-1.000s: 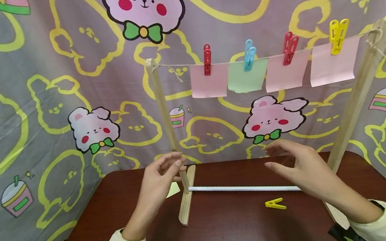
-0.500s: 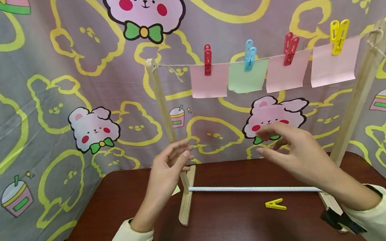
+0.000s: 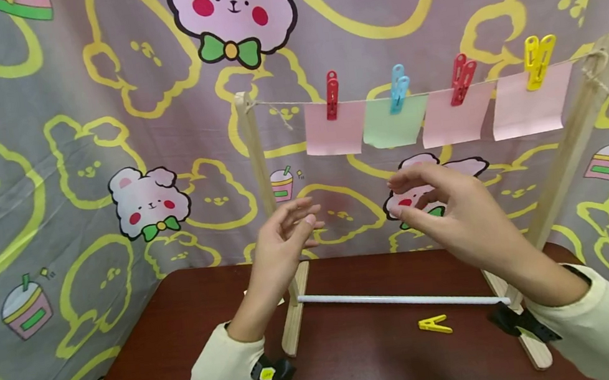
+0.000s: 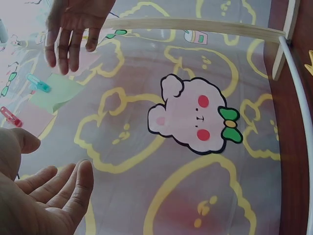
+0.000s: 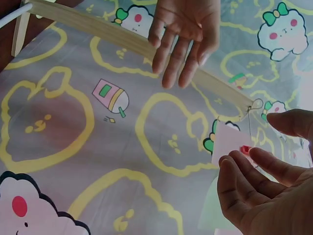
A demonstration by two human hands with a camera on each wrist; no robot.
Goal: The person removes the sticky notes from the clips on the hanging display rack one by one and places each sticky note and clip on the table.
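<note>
My left hand (image 3: 282,242) is raised in front of the rack's left wooden post (image 3: 257,151), fingers relaxed and holding nothing. Facing it, my right hand (image 3: 454,217) hovers left of the right post (image 3: 565,154), fingers loosely bent with nothing between them. Above both hands a string runs between the posts. From it hang a pink paper (image 3: 332,140) under a red clothespin (image 3: 332,96), a green paper (image 3: 395,129) under a blue clothespin (image 3: 398,88), and two more pink papers under a red clothespin (image 3: 462,79) and a yellow clothespin (image 3: 540,63).
A loose yellow clothespin (image 3: 435,325) lies on the dark red table (image 3: 348,373). Behind it a white rod (image 3: 396,298) joins the rack's feet. A pale slip of paper (image 3: 248,293) lies partly hidden behind the left forearm. Patterned cloth (image 3: 207,226) hangs behind.
Both hands have risen from low over the table toward the hanging papers. The left hand has also moved right, and the right hand slightly left. The papers and clothespins stay in place.
</note>
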